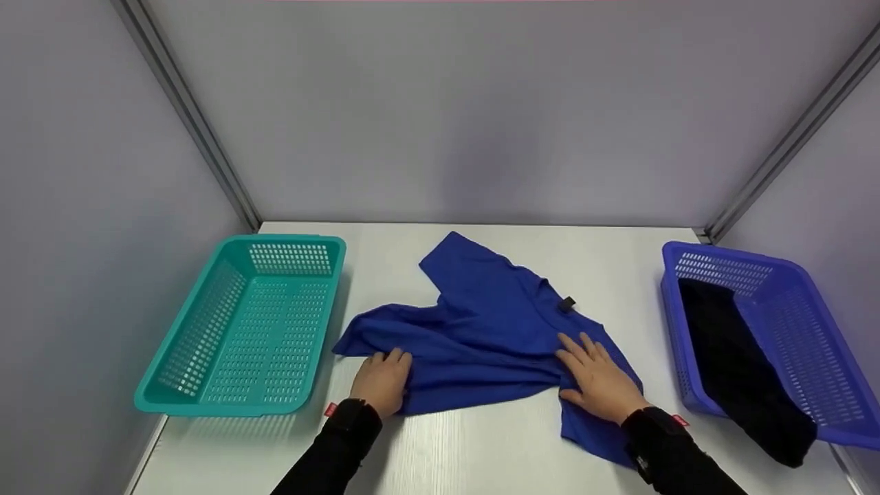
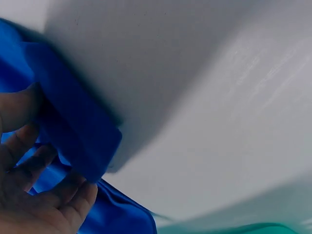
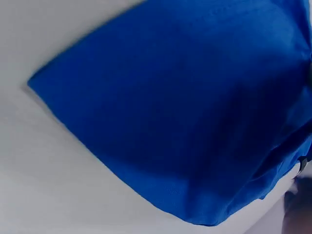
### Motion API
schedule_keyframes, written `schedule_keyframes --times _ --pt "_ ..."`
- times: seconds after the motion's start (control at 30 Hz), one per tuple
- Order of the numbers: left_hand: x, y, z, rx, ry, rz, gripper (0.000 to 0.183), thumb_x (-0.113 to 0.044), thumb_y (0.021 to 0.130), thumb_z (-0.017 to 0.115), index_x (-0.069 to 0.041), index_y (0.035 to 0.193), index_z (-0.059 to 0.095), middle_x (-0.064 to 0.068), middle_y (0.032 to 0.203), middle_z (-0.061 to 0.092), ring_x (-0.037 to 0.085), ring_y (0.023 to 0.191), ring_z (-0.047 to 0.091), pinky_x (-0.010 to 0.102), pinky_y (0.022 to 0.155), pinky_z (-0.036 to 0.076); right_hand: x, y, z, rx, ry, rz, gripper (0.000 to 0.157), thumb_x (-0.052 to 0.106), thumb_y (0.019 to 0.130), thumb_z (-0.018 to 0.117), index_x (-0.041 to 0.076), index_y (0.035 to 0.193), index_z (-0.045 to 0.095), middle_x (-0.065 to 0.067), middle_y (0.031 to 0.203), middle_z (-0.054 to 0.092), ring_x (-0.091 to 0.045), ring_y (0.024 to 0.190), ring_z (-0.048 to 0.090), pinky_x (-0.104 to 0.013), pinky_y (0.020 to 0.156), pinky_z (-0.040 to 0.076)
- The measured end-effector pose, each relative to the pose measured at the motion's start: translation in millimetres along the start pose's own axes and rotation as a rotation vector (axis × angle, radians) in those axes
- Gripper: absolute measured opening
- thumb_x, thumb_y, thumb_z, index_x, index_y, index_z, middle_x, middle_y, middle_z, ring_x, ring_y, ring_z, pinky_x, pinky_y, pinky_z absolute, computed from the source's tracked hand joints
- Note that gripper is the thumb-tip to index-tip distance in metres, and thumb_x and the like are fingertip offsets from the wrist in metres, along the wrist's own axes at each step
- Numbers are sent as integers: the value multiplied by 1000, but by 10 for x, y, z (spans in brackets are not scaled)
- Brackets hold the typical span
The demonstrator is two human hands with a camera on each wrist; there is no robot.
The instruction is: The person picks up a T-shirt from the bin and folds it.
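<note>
Pinches the blue shirt [image 1: 481,323] with the left hand [image 1: 381,380] at its eight o'clock end, resting the right hand [image 1: 598,383], spread wide, at four. Lies on the bench [image 1: 474,447], toward twelve from between both hands, with its long axis roughly eight to two, with the collar [image 1: 550,295] nearer the right.

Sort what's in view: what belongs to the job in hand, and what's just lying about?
Part of the job:
Blue shirt, creased on the table
Left hand, gripping its fabric
Right hand, resting on it

Untouched, apparently just lying about:
Teal basket
Purple basket
Black cloth, partly over the purple basket's rim
</note>
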State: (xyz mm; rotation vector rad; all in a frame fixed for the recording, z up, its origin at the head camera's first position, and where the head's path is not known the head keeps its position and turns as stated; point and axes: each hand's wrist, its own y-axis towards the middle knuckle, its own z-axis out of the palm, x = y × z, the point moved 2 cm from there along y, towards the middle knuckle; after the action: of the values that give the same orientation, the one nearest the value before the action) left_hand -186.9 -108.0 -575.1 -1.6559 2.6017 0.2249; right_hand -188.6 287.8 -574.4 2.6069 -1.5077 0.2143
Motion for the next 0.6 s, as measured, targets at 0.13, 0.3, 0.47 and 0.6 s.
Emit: schedule_keyframes --times 0.13,0.3,0.47,0.6 --pt "9 36 28 -14 35 -2 49 -1 83 81 -10 128 64 15 119 66 42 109 62 60 100 48 -16 49 17 154 161 -77 83 29 90 80 8 159 39 -21 164 33 -59 148 21 -74 114 19" --pt "-12 87 75 -87 158 -8 31 -5 85 79 -10 115 69 16 107 66 40 107 59 58 98 49 -69 25 36 245 179 6 91 51 89 76 8 160 37 -18 164 35 -56 148 26 -79 110 21" --pt "-130 178 -17 -160 224 31 23 -11 83 81 -8 102 67 14 101 62 36 100 58 51 89 51 -51 -23 77 120 23 170 89 58 91 70 2 155 44 -21 160 42 -56 140 39 -76 106 32" --pt "-314 254 -112 -147 195 112 23 -12 87 77 -9 105 65 10 106 61 32 101 58 47 88 52 14 -42 134 -58 -215 305 81 56 94 67 -10 140 56 -36 138 55 -60 110 60 -65 90 52"
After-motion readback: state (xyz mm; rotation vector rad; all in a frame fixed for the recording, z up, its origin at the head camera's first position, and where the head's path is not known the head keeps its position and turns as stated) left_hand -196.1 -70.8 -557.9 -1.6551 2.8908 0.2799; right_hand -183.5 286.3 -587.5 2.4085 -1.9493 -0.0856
